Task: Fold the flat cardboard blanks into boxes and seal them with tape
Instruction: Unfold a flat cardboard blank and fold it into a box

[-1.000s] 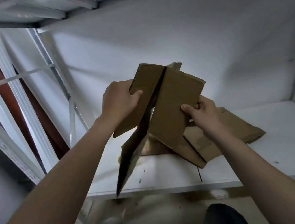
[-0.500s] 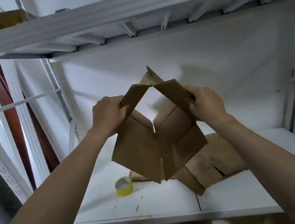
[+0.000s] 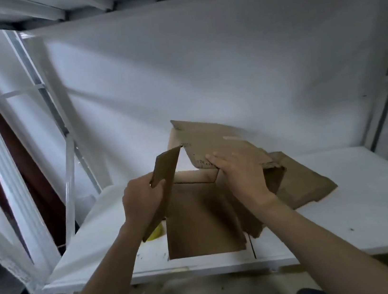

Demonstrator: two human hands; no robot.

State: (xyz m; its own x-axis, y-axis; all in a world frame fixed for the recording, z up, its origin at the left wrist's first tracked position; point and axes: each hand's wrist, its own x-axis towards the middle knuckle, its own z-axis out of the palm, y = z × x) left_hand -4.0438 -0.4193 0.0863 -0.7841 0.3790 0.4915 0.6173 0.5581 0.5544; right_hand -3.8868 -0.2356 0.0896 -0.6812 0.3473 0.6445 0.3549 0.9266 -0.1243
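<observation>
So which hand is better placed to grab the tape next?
Left, probably. The yellow tape sits on the shelf just below the left hand, half hidden by the flap it grips. The right hand presses the opposite flap, across the box.

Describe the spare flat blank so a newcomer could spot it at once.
Start at the white shelf board, where the left hand and right hand work a half-opened box. Just right of that right hand lies the flat blank. Unlike the box, it lies flat on the board with no hand on it.
</observation>
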